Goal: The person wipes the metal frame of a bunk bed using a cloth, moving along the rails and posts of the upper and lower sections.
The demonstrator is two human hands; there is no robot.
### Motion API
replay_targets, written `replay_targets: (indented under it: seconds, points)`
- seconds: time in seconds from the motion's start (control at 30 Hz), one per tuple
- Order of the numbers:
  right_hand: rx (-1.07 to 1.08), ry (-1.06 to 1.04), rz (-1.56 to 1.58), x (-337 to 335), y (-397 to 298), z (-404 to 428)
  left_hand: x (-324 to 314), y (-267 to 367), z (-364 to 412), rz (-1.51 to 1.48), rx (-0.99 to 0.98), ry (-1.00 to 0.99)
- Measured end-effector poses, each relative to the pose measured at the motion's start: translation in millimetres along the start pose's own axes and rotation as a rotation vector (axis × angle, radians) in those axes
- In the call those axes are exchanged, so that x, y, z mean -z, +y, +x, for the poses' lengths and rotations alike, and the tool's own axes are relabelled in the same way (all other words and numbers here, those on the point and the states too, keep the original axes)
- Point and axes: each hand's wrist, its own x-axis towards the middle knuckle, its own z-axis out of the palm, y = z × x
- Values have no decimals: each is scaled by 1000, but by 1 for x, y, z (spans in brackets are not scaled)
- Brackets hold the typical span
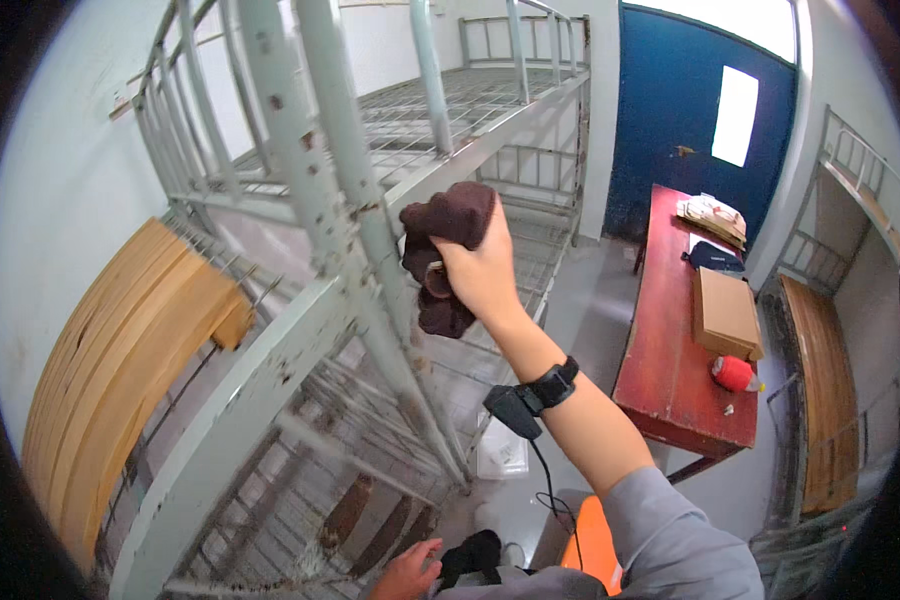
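My right hand is closed on a crumpled dark brown cloth, raised close beside the green-grey metal post of a bunk bed. Whether the cloth touches the post I cannot tell. A black strap with a small box and a cable is on the right wrist. Low at the bottom edge, my left hand is partly in view with its fingers somewhat apart and nothing seen in it. The bed's side rail and posts show rust spots and chipped paint.
Wooden boards lie on the bed frame at left. At right stands a red table with a cardboard box, a red-labelled bottle and a dark pouch. An orange object is near my legs. Behind is a blue door.
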Motion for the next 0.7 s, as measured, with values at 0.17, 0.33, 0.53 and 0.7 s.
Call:
replay_targets:
  seconds: [0.17,0.33,0.53,0.7]
  points:
    - [215,-17,-169,-10,38,37,23,52,93,-139,-71,-58]
    - [251,-155,-119,-6,74,48,55,96,189,50,-419,-96]
    - [173,-140,-153,21,121,77,100,169,259,-42,-569,17]
    - [186,-62,-172,45,183,111,100,174,297,-161,-571,-17]
